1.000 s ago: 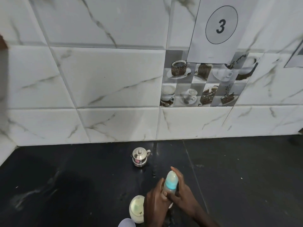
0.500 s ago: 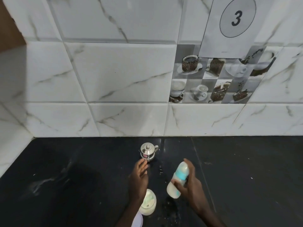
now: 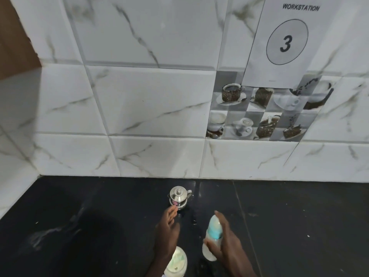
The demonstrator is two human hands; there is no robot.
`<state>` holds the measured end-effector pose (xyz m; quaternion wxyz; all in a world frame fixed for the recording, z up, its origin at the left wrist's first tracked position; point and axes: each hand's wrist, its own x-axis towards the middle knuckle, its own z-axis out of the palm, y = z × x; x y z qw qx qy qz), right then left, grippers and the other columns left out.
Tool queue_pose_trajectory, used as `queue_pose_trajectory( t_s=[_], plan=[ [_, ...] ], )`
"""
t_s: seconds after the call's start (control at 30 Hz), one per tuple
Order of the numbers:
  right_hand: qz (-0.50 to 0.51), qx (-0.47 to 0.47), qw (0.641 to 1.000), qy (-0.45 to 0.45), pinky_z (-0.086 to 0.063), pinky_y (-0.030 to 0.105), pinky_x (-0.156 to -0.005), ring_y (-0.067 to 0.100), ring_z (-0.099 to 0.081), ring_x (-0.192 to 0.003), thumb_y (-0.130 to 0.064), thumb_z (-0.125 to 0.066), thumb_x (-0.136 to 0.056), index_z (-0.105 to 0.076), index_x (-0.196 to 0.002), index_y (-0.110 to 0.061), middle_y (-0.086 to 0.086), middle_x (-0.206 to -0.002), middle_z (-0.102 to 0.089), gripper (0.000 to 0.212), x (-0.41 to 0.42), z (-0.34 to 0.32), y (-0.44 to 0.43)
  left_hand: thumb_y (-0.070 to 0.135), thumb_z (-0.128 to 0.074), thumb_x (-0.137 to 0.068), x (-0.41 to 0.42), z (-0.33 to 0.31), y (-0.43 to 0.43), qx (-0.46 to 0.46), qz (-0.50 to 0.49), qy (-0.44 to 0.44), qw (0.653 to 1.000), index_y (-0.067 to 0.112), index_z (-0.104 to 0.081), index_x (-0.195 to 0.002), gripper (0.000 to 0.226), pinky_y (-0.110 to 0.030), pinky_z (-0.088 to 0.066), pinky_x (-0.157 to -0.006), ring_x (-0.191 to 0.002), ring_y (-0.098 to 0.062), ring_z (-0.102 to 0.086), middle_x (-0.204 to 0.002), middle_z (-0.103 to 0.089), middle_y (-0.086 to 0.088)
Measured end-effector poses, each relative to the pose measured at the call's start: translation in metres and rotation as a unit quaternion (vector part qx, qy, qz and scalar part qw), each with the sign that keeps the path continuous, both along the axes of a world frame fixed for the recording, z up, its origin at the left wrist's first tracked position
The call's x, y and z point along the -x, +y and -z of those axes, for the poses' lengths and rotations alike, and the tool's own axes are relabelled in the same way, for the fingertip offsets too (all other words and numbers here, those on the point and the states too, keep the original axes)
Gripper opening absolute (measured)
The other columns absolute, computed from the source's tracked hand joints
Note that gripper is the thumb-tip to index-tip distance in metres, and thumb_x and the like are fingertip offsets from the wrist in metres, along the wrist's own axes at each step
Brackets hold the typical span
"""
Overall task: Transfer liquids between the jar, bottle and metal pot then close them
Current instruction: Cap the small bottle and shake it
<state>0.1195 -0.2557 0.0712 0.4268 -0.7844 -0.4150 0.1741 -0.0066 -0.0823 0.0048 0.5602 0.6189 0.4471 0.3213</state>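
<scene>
A small shiny metal pot (image 3: pixel 179 197) with a lid and spout stands on the black counter near the wall. My left hand (image 3: pixel 167 230) reaches toward it with fingers straight, the fingertips just short of its base. My right hand (image 3: pixel 226 244) grips a bottle (image 3: pixel 212 236) with a teal band and clear cap; white liquid shows in its lower part. A jar (image 3: pixel 176 263) with whitish contents stands at the bottom edge, partly hidden by my left wrist.
The black counter (image 3: pixel 299 226) meets a white marble-tiled wall (image 3: pixel 139 106) at the back and left. Small wet drops (image 3: pixel 193 220) lie between the pot and the bottle. A paper sign (image 3: pixel 285 41) marked 3 hangs on the wall.
My left hand let go of the bottle and moved forward toward the metal pot. My right hand carried the bottle a little to the right. The view tilted up.
</scene>
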Motion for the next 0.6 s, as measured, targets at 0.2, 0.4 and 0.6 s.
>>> queue_pose_trajectory(
  t_s=[0.2,0.4,0.6],
  plan=[
    [0.073,-0.009,0.996,0.044,-0.055,0.022,-0.088,-0.003,-0.071,-0.086,-0.036,-0.086,-0.076,-0.020,-0.133,-0.076,-0.014,-0.106,-0.073,0.095,-0.005,0.007,0.002,-0.016,-0.056,-0.087,-0.003,0.002,0.010,0.002,-0.023,0.006,1.000,0.020,-0.064,-0.125,0.053,-0.026,-0.045,-0.108,-0.118,0.004,-0.062,-0.121,-0.069,0.009],
    [0.119,-0.035,0.991,0.048,-0.058,0.032,-0.091,-0.003,-0.070,-0.080,-0.030,-0.090,-0.071,-0.026,-0.134,-0.069,-0.028,-0.101,-0.070,0.098,-0.012,0.014,0.000,-0.013,-0.059,-0.085,0.002,0.007,0.029,-0.013,-0.057,0.016,0.998,0.020,-0.067,-0.124,0.052,-0.030,-0.045,-0.110,-0.110,0.017,-0.061,-0.118,-0.071,0.012],
    [0.098,-0.038,0.994,0.025,-0.051,0.010,-0.082,-0.005,-0.071,-0.087,-0.034,-0.089,-0.072,-0.022,-0.132,-0.076,-0.023,-0.106,-0.073,0.099,-0.009,0.022,-0.001,0.003,-0.063,-0.092,0.006,0.002,0.038,-0.051,-0.050,0.044,0.996,0.023,-0.066,-0.130,0.043,-0.034,-0.047,-0.109,-0.121,-0.005,-0.062,-0.126,-0.068,0.014]
  ],
)
